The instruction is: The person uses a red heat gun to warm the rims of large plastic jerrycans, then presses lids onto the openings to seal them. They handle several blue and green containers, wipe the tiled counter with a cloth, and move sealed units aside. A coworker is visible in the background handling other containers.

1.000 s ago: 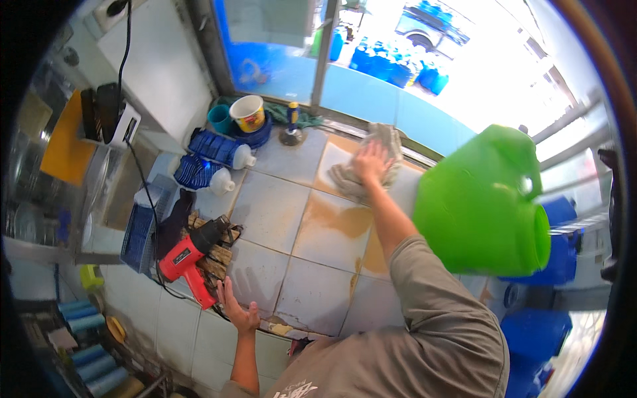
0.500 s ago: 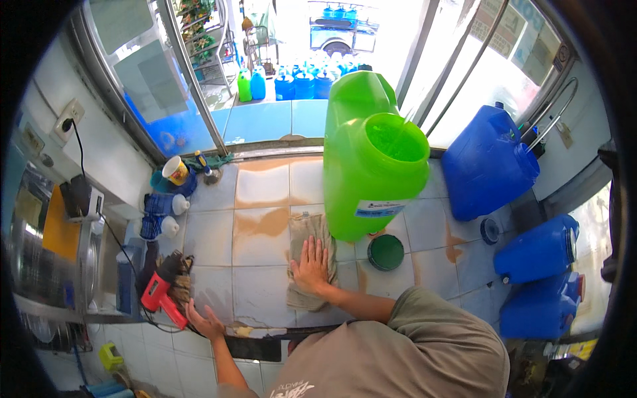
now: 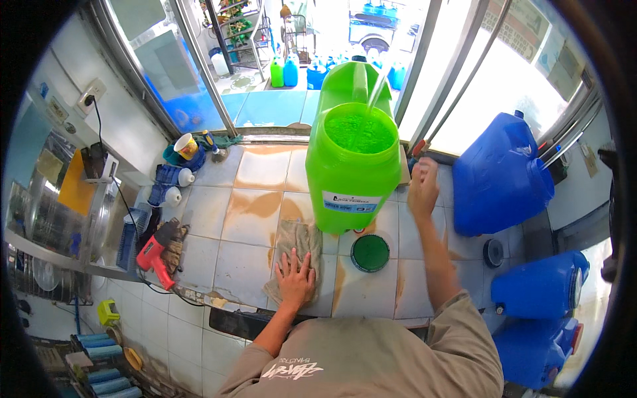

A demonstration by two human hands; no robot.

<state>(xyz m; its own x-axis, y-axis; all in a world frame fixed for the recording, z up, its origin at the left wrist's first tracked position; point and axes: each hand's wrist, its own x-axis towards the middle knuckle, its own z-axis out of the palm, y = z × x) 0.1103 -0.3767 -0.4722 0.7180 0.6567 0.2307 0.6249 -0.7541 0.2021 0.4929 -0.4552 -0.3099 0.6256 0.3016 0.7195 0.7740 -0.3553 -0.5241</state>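
Head view: a grey rag (image 3: 292, 245) is being pressed flat on the tiled counter (image 3: 245, 219) by the left hand (image 3: 295, 278), fingers spread; the right hand (image 3: 423, 189), loosely open, is resting beside the green jug (image 3: 352, 179); wiping is judged underway, a sweeping stroke being called for next

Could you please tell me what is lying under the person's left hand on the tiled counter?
A crumpled grey rag lies flat under the left hand. The tiled counter beneath the rag is covered.

Water-refill shop: blue jugs (image 3: 501, 172), tiled counter (image 3: 245, 252)

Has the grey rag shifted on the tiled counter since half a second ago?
No, not clearly. The grey rag lies under the left hand, just left of the round green lid, as before.
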